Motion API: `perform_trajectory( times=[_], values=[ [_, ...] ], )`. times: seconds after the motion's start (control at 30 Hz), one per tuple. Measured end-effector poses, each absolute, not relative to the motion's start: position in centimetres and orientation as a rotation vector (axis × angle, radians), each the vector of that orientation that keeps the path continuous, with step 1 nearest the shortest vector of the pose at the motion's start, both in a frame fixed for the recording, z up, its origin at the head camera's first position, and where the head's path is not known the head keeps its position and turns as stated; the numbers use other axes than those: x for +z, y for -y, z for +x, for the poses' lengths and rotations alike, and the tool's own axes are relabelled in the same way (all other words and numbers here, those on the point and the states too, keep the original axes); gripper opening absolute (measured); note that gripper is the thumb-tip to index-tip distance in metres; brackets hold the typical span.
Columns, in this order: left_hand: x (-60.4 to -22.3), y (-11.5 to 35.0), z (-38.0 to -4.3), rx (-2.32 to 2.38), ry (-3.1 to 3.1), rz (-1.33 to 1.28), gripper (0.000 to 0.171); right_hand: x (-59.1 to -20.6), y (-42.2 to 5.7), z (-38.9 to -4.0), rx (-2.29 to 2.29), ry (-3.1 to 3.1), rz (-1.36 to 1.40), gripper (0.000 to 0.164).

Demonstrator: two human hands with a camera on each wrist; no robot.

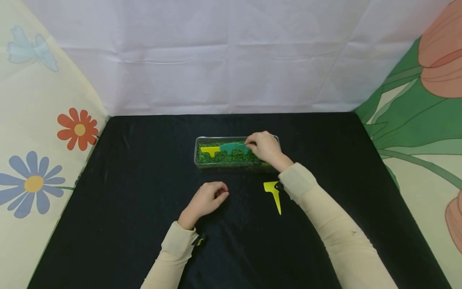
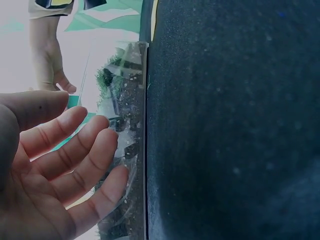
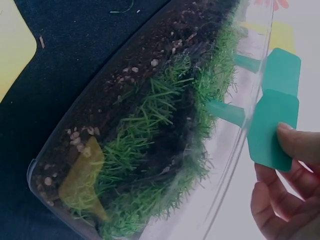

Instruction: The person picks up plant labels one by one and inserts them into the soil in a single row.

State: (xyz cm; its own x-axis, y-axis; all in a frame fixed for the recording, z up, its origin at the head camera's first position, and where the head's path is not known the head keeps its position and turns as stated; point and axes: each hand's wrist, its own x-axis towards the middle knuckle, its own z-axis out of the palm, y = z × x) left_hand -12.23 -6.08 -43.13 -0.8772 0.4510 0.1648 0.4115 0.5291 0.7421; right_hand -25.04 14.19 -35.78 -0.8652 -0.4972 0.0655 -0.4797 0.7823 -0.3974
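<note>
My right hand (image 1: 266, 148) pinches a teal T-shaped plant label (image 3: 270, 130) by its head, thumb on the near face. The label's stem points down into the grass (image 3: 150, 125) of a clear planter box (image 1: 196, 154). Beside it stands another teal label (image 3: 282, 72), its head overlapping the held one in the right wrist view. A yellow label (image 1: 210, 150) stands farther left in the same row. My left hand (image 1: 206, 200) holds nothing, its fingers loosely bent, in front of the box.
Near the right sleeve, a yellow T-shaped label (image 1: 272, 190) lies on the black tablecloth (image 1: 144, 180). Dark soil with pale bits (image 3: 132, 70) shows through the box wall. A white cloth (image 1: 231, 60) hangs behind the table, with flower-patterned panels (image 1: 34, 184) at both sides.
</note>
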Motion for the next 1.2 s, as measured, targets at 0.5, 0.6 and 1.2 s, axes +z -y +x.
perform_trajectory(
  times=[0.5,0.6,1.2],
  values=[
    [-42.9,6.1,-12.3,1.288,-2.702,0.742,0.006,-35.3,-14.7,-24.4,-0.582,-2.935,-0.84,0.021],
    [-42.8,6.0,-12.3,1.286,-2.704,0.747,0.005,-35.2,-14.7,-24.4,-0.595,-2.935,-0.836,0.025],
    [-42.5,6.0,-12.2,1.282,-2.709,0.756,0.005,-34.1,-15.6,-22.4,-0.709,-3.073,-0.863,0.019]
  ],
)
